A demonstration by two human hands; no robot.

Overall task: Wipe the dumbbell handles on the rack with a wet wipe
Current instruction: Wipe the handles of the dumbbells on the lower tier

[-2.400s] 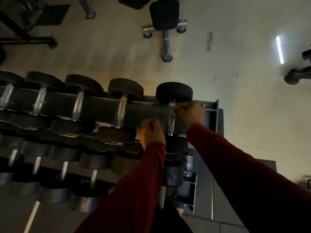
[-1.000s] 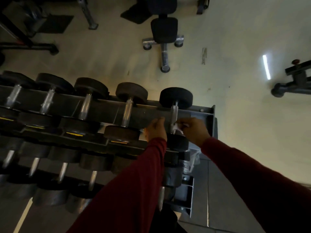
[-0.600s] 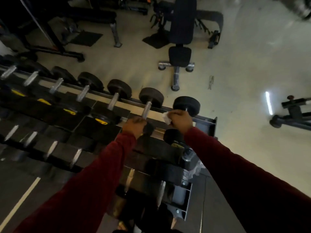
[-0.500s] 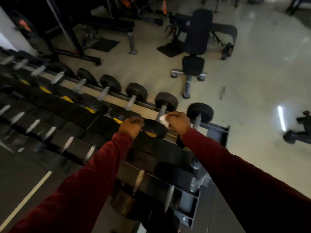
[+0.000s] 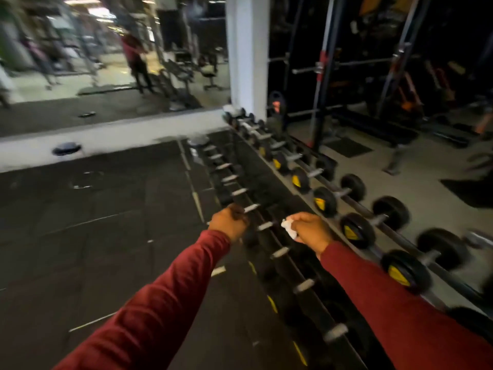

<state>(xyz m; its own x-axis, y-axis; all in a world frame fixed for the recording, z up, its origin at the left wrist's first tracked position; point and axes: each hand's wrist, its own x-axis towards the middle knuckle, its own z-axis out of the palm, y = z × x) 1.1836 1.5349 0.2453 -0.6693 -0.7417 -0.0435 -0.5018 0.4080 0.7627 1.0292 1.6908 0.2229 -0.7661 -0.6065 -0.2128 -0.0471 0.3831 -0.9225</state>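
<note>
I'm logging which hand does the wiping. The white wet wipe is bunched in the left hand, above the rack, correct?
Not quite: the head view shows the wet wipe bunched in the right hand, above the rack. The left hand holds no wipe.

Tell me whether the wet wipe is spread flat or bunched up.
Bunched up. The wet wipe shows as a small crumpled white wad sticking out of the right hand, whose fingers curl round it.

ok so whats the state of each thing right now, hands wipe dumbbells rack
left hand: curled in a fist, whether it holds anything is unclear
right hand: fingers pinch the wipe
wet wipe: crumpled, off the handles
dumbbells: racked in rows
rack: full, blurred
</note>
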